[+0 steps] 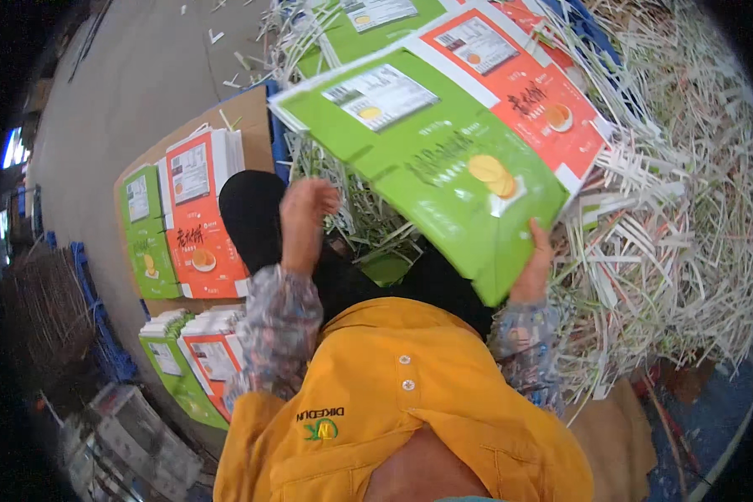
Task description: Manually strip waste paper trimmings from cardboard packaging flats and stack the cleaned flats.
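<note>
Shredded paper in white, green and orange is filling the right side as a loose heap [686, 192], strips curling up to the edge of the work. Below it, an orange-yellow shirt [464, 368] is covering the wearer's front, dark trousers showing beyond it. Between shirt and heap, a big printed sheet [452, 151], green on one part and orange-red on the other, is leaning at a slant above the strips, its lower corner pointing back at the person. On the left, a piece of cardboard [251, 117] is lying under an upper stack [194, 217] of similar green and red pieces, probably keeping them clean and squared; a lower stack [201, 360] is sitting nearer the body, apparently placed within easy reach. Patterned sleeves are covering both forearms, likely guarding against paper edges. The right hand [534, 263] is pinching the sheet near its lower right edge, thumb showing on the front and the other fingers mostly hidden, seemingly so that the panel is staying tilted from one side. The left hand [309, 213], somewhat blurred, is hanging beside the sheet, apart from it, fingers loosely bent and holding nothing visible.
</note>
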A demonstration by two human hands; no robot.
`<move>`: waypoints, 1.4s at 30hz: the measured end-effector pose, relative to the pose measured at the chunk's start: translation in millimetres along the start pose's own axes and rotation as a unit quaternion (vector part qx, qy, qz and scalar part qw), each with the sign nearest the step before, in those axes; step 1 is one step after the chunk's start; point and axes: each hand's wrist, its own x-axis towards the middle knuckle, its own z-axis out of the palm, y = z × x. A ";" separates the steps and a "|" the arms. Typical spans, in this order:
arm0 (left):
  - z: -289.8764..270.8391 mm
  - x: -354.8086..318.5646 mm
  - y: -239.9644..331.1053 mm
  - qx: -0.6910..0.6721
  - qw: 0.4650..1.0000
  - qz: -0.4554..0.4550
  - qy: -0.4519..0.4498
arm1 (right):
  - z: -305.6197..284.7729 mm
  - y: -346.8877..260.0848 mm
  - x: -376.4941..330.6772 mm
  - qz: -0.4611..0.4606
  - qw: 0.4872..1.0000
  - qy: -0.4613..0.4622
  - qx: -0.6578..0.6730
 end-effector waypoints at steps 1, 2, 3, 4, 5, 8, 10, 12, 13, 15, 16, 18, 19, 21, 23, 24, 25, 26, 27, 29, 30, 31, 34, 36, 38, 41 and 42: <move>12.4 -12.2 -7.4 -0.144 0.980 -0.124 -0.068 | -2.4 17.3 2.6 -0.018 1.000 -0.018 -0.006; 15.1 -24.1 -26.0 -0.260 0.947 -0.153 -0.113 | 7.0 33.8 -1.4 -0.007 0.999 -0.023 -0.030; 33.9 -26.5 -26.7 -0.280 0.940 -0.181 -0.076 | 15.5 45.9 -4.4 -0.003 0.998 -0.024 -0.053; 49.4 -28.4 -22.6 -0.297 0.932 -0.206 -0.037 | 8.7 59.7 1.6 -0.059 0.976 -0.070 -0.197; 48.6 -20.2 -27.5 -0.296 0.931 -0.210 -0.044 | 5.4 76.1 12.5 0.007 0.999 -0.045 -0.023; 21.5 8.8 -61.8 -0.150 0.957 -0.249 -0.014 | 17.1 58.1 8.3 0.124 0.970 -0.104 -0.182; 14.2 7.9 -72.2 -0.173 0.953 -0.249 0.006 | 16.3 25.6 8.1 0.146 0.911 -0.058 -0.381; 15.8 6.2 -67.1 -0.172 0.950 -0.259 0.006 | 11.1 1.9 12.6 -0.056 0.884 0.070 -0.458; 15.5 6.0 -65.0 -0.187 0.945 -0.267 -0.002 | -14.4 -10.5 29.4 -0.245 0.822 0.090 -0.506; 13.7 8.6 -65.2 -0.199 0.941 -0.273 -0.012 | -23.4 -37.1 56.1 -0.296 0.823 0.139 -0.464; 14.9 9.5 -64.9 -0.200 0.939 -0.279 -0.010 | -38.1 -46.1 80.5 -0.299 0.824 0.142 -0.459; 13.6 12.4 -64.8 -0.196 0.940 -0.279 -0.008 | -63.4 -50.5 129.1 -0.164 0.935 0.127 -0.288; 7.9 12.1 -66.5 -0.211 0.938 -0.274 -0.012 | -53.7 -49.1 132.4 -0.161 0.937 0.121 -0.284; 2.8 10.0 -59.8 -0.226 0.935 -0.272 -0.020 | -21.2 -54.0 129.3 -0.123 0.992 0.029 -0.029; 4.9 10.1 -55.4 -0.207 0.942 -0.264 -0.027 | -25.9 -61.3 144.5 -0.120 0.992 0.036 -0.014; 5.3 11.7 -55.9 -0.192 0.945 -0.262 -0.031 | -29.9 -64.6 150.3 -0.115 0.992 0.048 -0.006; 7.5 13.0 -54.6 -0.150 0.958 -0.243 -0.018 | -34.2 -65.8 149.6 -0.191 0.952 0.031 -0.236; 7.9 14.4 -52.6 -0.147 0.961 -0.234 -0.018 | -33.6 -66.9 155.4 -0.192 0.954 0.025 -0.230; 7.6 16.0 -50.9 -0.086 0.974 -0.210 -0.021 | -32.9 -68.9 161.2 -0.192 0.962 0.034 -0.193; 12.0 15.6 -38.0 0.021 0.985 -0.168 0.003 | -4.1 -61.5 152.4 -0.244 0.942 0.028 -0.228; 16.9 11.7 -30.4 0.022 0.986 -0.168 0.011 | 22.5 -56.3 129.7 -0.237 0.944 0.024 -0.229; 24.5 9.2 -24.8 0.096 0.988 -0.119 -0.010 | 49.2 -54.2 103.1 -0.241 0.856 0.053 -0.454; 55.2 -1.4 2.1 0.187 0.981 0.022 -0.056 | 36.5 -29.5 99.1 -0.379 0.700 0.046 -0.603; 49.0 0.5 26.8 0.256 0.959 0.058 -0.108 | 26.9 -34.2 100.9 -0.511 0.667 0.008 -0.542; 9.7 13.6 53.3 0.041 0.984 -0.136 -0.107 | 25.4 -73.0 95.1 -0.305 0.918 0.016 -0.252; -42.5 15.6 64.8 -0.055 0.980 -0.186 -0.054 | -10.5 -96.2 124.5 -0.227 0.966 0.054 -0.111; -44.4 13.3 77.3 -0.051 0.977 -0.203 -0.038 | -25.8 -98.6 127.9 -0.231 0.965 0.058 -0.110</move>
